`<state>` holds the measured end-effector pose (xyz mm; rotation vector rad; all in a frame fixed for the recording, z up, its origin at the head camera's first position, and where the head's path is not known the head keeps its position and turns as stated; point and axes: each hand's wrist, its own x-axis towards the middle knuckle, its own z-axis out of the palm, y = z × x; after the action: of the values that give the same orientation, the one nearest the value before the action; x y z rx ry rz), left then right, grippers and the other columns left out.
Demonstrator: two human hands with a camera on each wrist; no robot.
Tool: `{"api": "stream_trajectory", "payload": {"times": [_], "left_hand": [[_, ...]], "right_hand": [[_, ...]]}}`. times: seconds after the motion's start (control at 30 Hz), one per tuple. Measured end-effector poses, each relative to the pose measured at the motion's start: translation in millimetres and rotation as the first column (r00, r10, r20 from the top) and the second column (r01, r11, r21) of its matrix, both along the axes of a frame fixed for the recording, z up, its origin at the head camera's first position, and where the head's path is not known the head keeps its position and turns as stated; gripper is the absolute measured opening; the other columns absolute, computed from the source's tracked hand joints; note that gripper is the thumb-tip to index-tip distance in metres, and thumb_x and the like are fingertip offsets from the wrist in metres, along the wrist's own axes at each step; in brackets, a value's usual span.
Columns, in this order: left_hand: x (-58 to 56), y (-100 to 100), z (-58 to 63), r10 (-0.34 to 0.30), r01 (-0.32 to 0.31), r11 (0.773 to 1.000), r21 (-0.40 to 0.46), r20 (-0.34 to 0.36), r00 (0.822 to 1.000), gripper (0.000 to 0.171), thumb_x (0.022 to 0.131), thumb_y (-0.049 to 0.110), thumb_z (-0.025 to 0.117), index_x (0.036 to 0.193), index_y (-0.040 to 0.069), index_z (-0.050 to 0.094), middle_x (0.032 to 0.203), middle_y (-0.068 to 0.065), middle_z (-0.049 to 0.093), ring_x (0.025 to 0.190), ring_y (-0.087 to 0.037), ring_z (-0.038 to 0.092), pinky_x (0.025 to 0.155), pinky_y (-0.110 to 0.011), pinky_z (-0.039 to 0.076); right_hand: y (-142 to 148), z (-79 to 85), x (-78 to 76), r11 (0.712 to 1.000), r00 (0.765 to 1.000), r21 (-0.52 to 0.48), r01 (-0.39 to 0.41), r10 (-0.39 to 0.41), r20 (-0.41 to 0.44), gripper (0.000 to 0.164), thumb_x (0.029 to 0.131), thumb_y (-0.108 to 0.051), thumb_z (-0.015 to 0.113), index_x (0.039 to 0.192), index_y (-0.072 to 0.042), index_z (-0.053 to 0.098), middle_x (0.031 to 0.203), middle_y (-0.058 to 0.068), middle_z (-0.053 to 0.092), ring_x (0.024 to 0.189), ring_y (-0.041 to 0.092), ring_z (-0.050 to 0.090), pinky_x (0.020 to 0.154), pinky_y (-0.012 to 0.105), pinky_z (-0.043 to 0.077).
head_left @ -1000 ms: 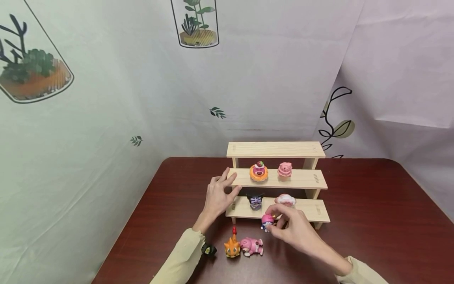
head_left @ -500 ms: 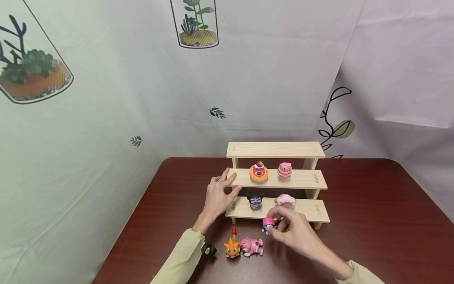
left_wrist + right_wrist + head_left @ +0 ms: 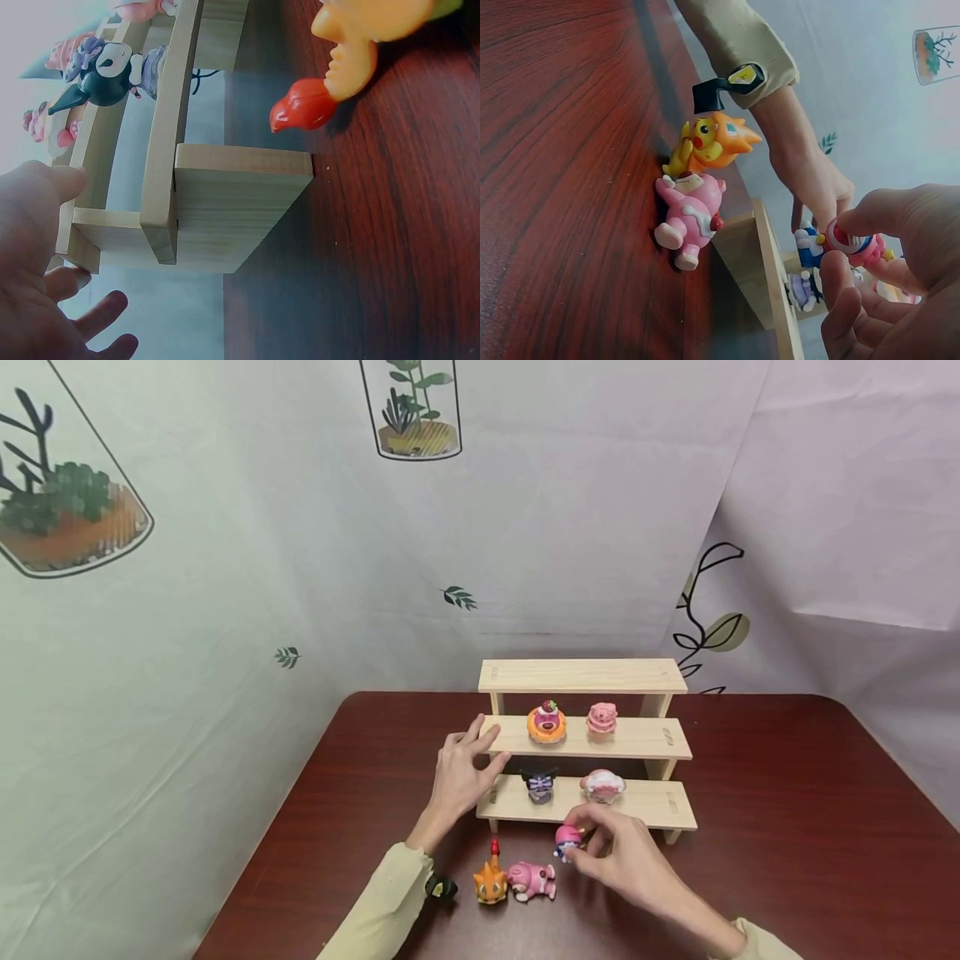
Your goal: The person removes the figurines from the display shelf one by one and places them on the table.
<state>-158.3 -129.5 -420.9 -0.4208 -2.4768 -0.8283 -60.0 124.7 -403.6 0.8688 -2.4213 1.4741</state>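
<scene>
My right hand [image 3: 626, 860] pinches a small figurine [image 3: 567, 842] with a pink top and blue-and-white lower part, just in front of the lowest tier. In the right wrist view the figurine [image 3: 840, 244] lies between thumb and fingers, its blue end pointing away from the palm. My left hand [image 3: 460, 777] rests at the left end of the three-tier wooden shelf [image 3: 652, 739], fingers spread and fairly straight. Thumb and index finger lie either side of the middle tier's corner in the left wrist view, where the hand [image 3: 30, 247] shows palm side.
An orange figurine [image 3: 491, 885] with a red tail tip, a pink figurine [image 3: 532, 881] lying down and a black piece [image 3: 441, 887] sit on the dark red table [image 3: 787, 827]. Figurines also stand on the shelf, including a dark one [image 3: 540, 787] and an orange-ringed one [image 3: 547, 725].
My right hand has moved slightly down and towards me with the pink-and-blue figurine, away from the lowest tier. The left hand keeps its place at the shelf.
</scene>
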Motion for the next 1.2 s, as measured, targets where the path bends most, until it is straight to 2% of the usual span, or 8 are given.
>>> {"api": "stream_trajectory", "payload": {"times": [0.4,0.87,1.0,1.2], "left_hand": [[1.0,0,0.3,0.003,-0.003,1.000,-0.001,0.018,1.000,0.048,0.089,0.032,0.075,0.131,0.010,0.068,0.145,-0.016,0.053,0.110,-0.044,0.056,0.090,-0.061,0.041],[0.7,1,1.9,-0.002,0.002,1.000,0.002,0.000,1.000,0.048,0.088,0.031,0.075,0.130,0.010,0.069,0.144,-0.016,0.053,0.109,-0.044,0.056,0.089,-0.062,0.042],[0.9,1,2.1,-0.003,0.003,1.000,0.005,0.001,1.000,0.048,0.088,0.031,0.075,0.130,0.010,0.069,0.144,-0.016,0.053,0.108,-0.044,0.057,0.090,-0.063,0.042],[1.1,1,1.7,-0.005,0.005,1.000,0.009,0.004,1.000,0.048,0.088,0.031,0.075,0.131,0.010,0.068,0.144,-0.017,0.053,0.109,-0.045,0.056,0.090,-0.063,0.041]], "right_hand": [[1,-6.9,4.5,1.000,1.000,0.006,-0.003,0.003,-0.015,0.032,0.075,0.000,0.083,0.098,-0.015,0.067,0.085,-0.008,0.068,0.060,0.000,0.056,0.051,0.023,0.045],[2,-17.4,8.9,1.000,1.000,0.009,0.018,-0.018,-0.015,0.034,0.074,0.000,0.084,0.098,-0.017,0.066,0.085,-0.007,0.068,0.058,-0.001,0.056,0.048,0.020,0.043],[2,-19.9,9.7,1.000,1.000,0.006,0.015,-0.015,0.007,0.034,0.074,0.000,0.084,0.098,-0.016,0.066,0.085,-0.006,0.069,0.058,-0.001,0.057,0.047,0.021,0.044],[2,-22.3,11.3,1.000,0.996,0.006,0.005,-0.005,0.093,0.031,0.077,0.000,0.082,0.098,-0.016,0.065,0.087,-0.006,0.069,0.059,0.001,0.060,0.046,0.023,0.045]]}}
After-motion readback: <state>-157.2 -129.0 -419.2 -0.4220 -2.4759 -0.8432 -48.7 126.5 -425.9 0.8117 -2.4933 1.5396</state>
